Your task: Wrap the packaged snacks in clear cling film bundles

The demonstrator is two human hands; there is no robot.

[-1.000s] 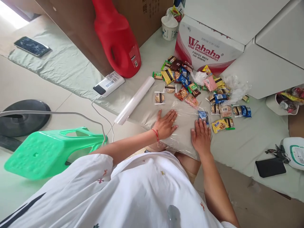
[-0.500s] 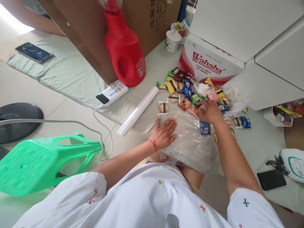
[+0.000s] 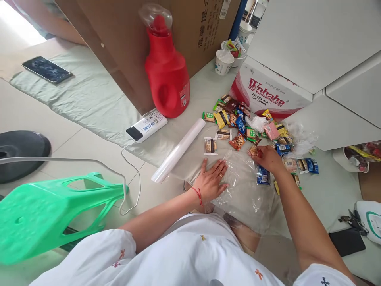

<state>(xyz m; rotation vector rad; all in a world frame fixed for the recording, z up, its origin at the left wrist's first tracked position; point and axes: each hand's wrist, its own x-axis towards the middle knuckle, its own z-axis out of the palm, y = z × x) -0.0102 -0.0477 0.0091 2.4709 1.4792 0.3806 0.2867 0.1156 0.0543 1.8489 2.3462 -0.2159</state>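
Note:
My left hand [image 3: 210,180] lies flat with fingers spread on a clear plastic sheet [image 3: 241,202] in front of me. My right hand [image 3: 270,159] pinches a small brown-orange snack packet [image 3: 254,151] between thumb and fingers, at the sheet's far right edge. Just under that hand is a blue snack packet [image 3: 263,175]. Beyond the sheet lies a heap of small wrapped snacks in yellow, green, blue and brown, among them a brown packet [image 3: 237,141]. Two pale packets, one of them a cookie packet [image 3: 211,145], lie ahead of my left hand.
A roll of clear film [image 3: 178,151] lies left of the sheet. Behind stand a red jug [image 3: 168,79], a water carton [image 3: 268,91] and paper cups [image 3: 224,62]. A green stool [image 3: 44,210] lies at left, near a power bank [image 3: 147,126] with its cable. Keys and a black wallet [image 3: 347,241] sit right.
My right hand has closed on the brown-orange packet, which now shows between its fingers. My left hand stays flat on the sheet. The whole view has shifted slightly.

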